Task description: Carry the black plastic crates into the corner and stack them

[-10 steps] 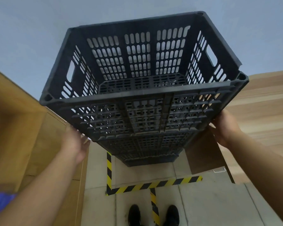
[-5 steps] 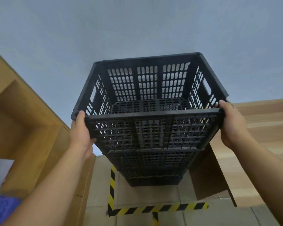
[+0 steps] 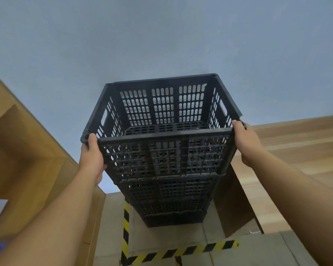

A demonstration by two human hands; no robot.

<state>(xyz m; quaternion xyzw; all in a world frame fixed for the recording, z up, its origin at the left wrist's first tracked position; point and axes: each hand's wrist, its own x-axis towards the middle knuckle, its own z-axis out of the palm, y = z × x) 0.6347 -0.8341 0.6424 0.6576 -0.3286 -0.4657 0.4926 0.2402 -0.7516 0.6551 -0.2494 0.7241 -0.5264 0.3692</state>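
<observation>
A black slotted plastic crate (image 3: pixel 161 112) sits on top of a tall stack of black crates (image 3: pixel 171 200) that stands in the corner against the grey wall. My left hand (image 3: pixel 91 154) grips the top crate's near left corner, thumb over the rim. At the near right corner my right hand (image 3: pixel 244 143) grips the rim the same way. The top crate is empty and sits level on the one below. The stack's foot rests inside a floor area marked with tape.
Wooden cabinets (image 3: pixel 27 160) close in on the left. A wooden panel and bench (image 3: pixel 296 150) flank the stack on the right. Yellow-black hazard tape (image 3: pixel 173 252) marks the tiled floor in front of the stack. The grey wall (image 3: pixel 161 35) rises behind it.
The top crate has gone down and away from me onto the stack. My hands moved from under its sides up to its near rim corners. The view tilted upward.
</observation>
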